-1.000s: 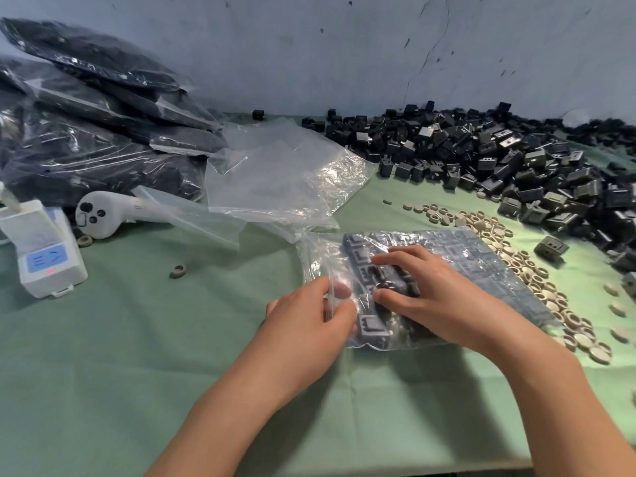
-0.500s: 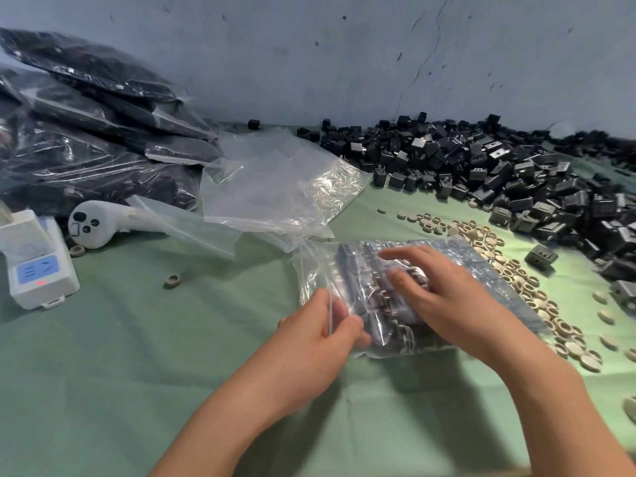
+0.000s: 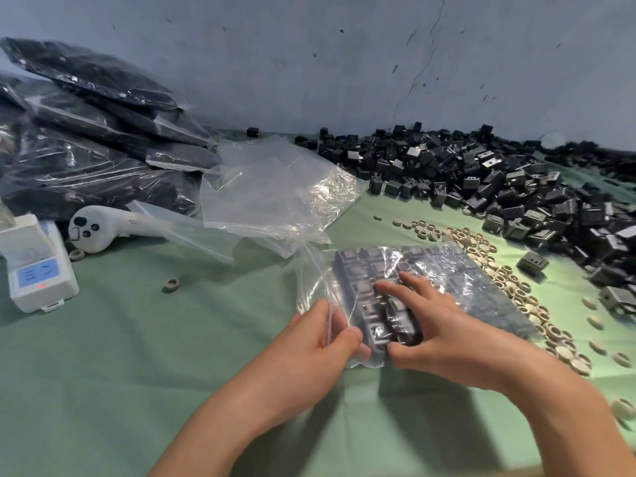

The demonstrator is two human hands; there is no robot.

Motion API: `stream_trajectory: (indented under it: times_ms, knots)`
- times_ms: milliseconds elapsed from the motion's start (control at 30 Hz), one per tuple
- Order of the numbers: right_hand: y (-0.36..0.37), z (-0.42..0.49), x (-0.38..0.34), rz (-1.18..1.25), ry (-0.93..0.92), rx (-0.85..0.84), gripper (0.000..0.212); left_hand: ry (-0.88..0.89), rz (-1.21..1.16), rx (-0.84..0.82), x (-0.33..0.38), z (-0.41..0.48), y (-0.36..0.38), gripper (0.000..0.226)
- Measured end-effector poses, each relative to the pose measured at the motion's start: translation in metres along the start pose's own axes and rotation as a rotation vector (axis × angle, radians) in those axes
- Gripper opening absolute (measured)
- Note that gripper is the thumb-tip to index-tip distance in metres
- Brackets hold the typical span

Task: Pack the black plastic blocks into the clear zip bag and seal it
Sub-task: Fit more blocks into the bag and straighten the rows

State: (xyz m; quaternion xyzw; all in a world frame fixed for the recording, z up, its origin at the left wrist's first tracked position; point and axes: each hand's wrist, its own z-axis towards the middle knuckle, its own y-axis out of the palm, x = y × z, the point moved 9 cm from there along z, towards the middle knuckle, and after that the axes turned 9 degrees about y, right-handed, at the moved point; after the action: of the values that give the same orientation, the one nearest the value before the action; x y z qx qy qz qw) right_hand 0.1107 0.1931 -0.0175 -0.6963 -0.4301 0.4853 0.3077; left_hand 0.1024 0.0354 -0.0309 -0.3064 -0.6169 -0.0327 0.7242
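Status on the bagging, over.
Left hand pinches mouth edge of zip bag. Right hand presses flat on packed blocks through film. Mouth looks unsealed. Beige rings beside bag, not blocking.

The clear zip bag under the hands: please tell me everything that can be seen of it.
The clear zip bag is thin, glossy, wrinkled plastic lying flat on the green cloth. It is packed with black blocks in neat rows. Its left end is empty film that stands up loosely. The left hand pinches this end; the right hand presses flat on top. Whether the zip is closed cannot be told.
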Motion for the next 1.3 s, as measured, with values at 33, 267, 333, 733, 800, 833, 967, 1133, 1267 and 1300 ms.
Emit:
stream_trajectory:
  times_ms: [33,267,333,733,800,833,967,1133,1267,1300]
  knots:
    - [-0.001,-0.001,-0.001,-0.003,0.008,0.004,0.083,-0.003,0.002,0.001,-0.001,0.0,0.0,0.02]
    - [-0.002,-0.009,-0.01,-0.032,0.0,0.013,0.081,-0.002,0.018,0.081,-0.012,-0.001,-0.006,0.015]
    - [-0.004,-0.01,-0.011,-0.026,-0.007,0.03,0.079,0.01,-0.01,0.086,-0.01,0.0,-0.006,0.016]
    - [-0.028,0.0,0.005,0.064,-0.057,0.244,0.057,-0.061,-0.056,0.544,-0.025,-0.005,-0.062,0.01]
    - [-0.037,0.003,0.01,0.104,-0.046,0.305,0.053,-0.033,0.012,0.63,-0.021,-0.009,-0.072,0.008]
    - [-0.043,0.004,0.013,0.127,-0.042,0.35,0.052,-0.009,0.055,0.656,-0.015,-0.009,-0.075,0.011]
    - [-0.067,0.004,0.03,0.239,0.006,0.535,0.058,0.095,0.204,0.664,0.018,-0.004,-0.065,0.03]
    - [-0.1,0.005,0.064,0.514,0.104,0.749,0.061,0.401,0.335,0.487,0.088,0.046,-0.007,0.032]
    - [-0.114,0.004,0.122,1.266,0.218,0.94,0.041,0.518,0.558,0.053,0.127,0.132,0.088,0.037]
    - [-0.111,0.006,0.138,1.438,0.273,0.973,0.037,0.529,0.587,-0.006,0.129,0.154,0.11,0.045]
